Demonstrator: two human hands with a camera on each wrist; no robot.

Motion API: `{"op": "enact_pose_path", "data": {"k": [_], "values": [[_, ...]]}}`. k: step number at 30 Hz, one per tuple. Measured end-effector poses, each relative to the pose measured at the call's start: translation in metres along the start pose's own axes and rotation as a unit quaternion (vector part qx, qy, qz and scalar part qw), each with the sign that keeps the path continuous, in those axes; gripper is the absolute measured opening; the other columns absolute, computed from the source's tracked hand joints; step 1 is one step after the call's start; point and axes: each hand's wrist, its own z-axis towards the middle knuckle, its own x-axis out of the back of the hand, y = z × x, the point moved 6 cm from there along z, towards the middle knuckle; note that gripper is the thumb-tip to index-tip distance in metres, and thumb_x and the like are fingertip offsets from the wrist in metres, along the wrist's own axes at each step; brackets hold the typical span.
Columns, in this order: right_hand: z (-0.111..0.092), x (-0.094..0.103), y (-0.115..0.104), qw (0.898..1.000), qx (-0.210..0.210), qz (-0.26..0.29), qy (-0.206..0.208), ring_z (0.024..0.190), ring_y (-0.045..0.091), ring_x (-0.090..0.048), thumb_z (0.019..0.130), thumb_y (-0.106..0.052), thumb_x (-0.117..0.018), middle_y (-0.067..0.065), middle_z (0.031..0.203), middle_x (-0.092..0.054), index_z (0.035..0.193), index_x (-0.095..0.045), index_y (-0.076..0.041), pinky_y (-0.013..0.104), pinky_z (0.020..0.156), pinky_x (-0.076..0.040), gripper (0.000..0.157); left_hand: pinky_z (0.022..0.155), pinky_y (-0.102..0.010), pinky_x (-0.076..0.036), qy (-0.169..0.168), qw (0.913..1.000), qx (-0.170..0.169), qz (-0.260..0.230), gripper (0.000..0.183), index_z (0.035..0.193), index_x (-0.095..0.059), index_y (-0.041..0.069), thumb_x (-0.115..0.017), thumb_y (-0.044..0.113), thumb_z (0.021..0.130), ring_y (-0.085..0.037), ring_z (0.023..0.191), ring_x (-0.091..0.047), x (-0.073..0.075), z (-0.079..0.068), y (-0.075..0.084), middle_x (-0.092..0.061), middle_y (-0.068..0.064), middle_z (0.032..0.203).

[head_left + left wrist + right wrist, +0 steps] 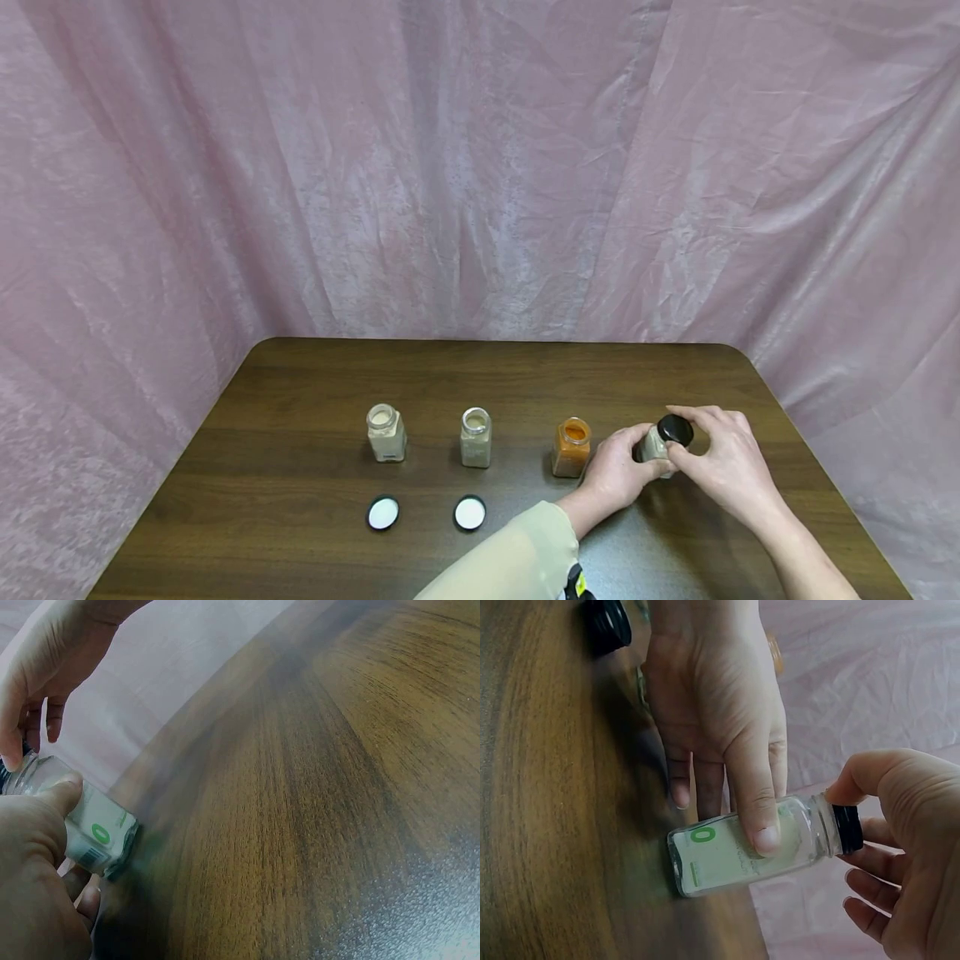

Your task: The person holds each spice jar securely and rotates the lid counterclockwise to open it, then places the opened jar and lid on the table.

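A square glass jar (654, 448) with a white and green label (712, 851) and pale contents is at the table's right side. My left hand (618, 468) grips its body, the thumb lying across the label in the right wrist view. My right hand (723, 458) pinches the black lid (675, 429) between thumb and fingers. This lid sits on the jar's neck. Whether the jar's base touches the table, I cannot tell. Just left of my left hand stands an uncapped jar of orange powder (573, 450).
Two more uncapped jars, one with cream powder (387, 437) and one with greenish powder (476, 442), stand farther left on the brown table (300, 483). Two lids (383, 512) lie upturned in front of them. Another black lid (609, 626) shows in the right wrist view. Pink curtain (480, 167) hangs behind.
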Motion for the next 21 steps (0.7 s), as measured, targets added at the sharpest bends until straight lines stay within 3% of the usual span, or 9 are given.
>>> {"op": "enact_pose_path", "data": {"k": [5,10,13,17,21], "values": [[-0.001,0.007,-0.001,1.0,-0.012,0.023,0.011,0.12,0.038,-0.042,0.089,-0.024,-0.08,0.016,0.125,-0.064,0.13,-0.067,-0.009,0.054,0.088,-0.035,0.046,0.084,-0.018,-0.046,0.003,0.9998,-0.001,-0.022,0.045,0.123,-0.071,0.029,-0.087,0.038,0.081,0.001,0.096,-0.06,-0.001,0.0,0.0,-0.067,0.017,0.107],[-0.005,0.019,0.0,0.998,-0.022,0.047,0.041,0.116,0.027,-0.043,0.091,-0.027,-0.08,0.012,0.123,-0.065,0.132,-0.066,-0.011,0.034,0.087,-0.035,0.047,0.085,-0.018,-0.047,0.006,0.9995,-0.004,-0.031,0.047,0.124,-0.071,0.027,-0.088,0.037,0.081,0.001,0.097,-0.06,-0.002,0.0,0.0,-0.068,0.017,0.109],[-0.009,0.026,0.0,0.996,-0.041,0.064,0.041,0.114,0.025,-0.042,0.092,-0.027,-0.078,0.01,0.129,-0.062,0.136,-0.064,-0.013,0.034,0.085,-0.036,0.048,0.085,-0.018,-0.047,0.009,0.9993,-0.008,-0.035,0.047,0.123,-0.072,0.027,-0.088,0.036,0.08,0.002,0.098,-0.06,-0.001,0.0,0.0,-0.068,0.017,0.109],[-0.018,0.033,0.001,0.992,-0.086,0.087,0.025,0.115,0.025,-0.041,0.095,-0.034,-0.075,0.008,0.139,-0.051,0.144,-0.058,-0.02,0.043,0.081,-0.036,0.053,0.085,-0.017,-0.047,0.007,0.9987,-0.008,-0.049,0.045,0.121,-0.072,0.027,-0.089,0.034,0.08,0.002,0.097,-0.06,-0.001,0.0,0.0,-0.068,0.018,0.108],[-0.026,0.04,-0.001,0.991,-0.081,0.091,0.052,0.115,0.016,-0.041,0.093,-0.033,-0.078,-0.001,0.138,-0.052,0.141,-0.061,-0.025,0.032,0.083,-0.038,0.052,0.086,-0.017,-0.047,0.008,0.9977,-0.006,-0.068,0.045,0.121,-0.072,0.025,-0.09,0.03,0.079,0.002,0.098,-0.06,-0.002,0.0,0.001,-0.069,0.018,0.109]]}}
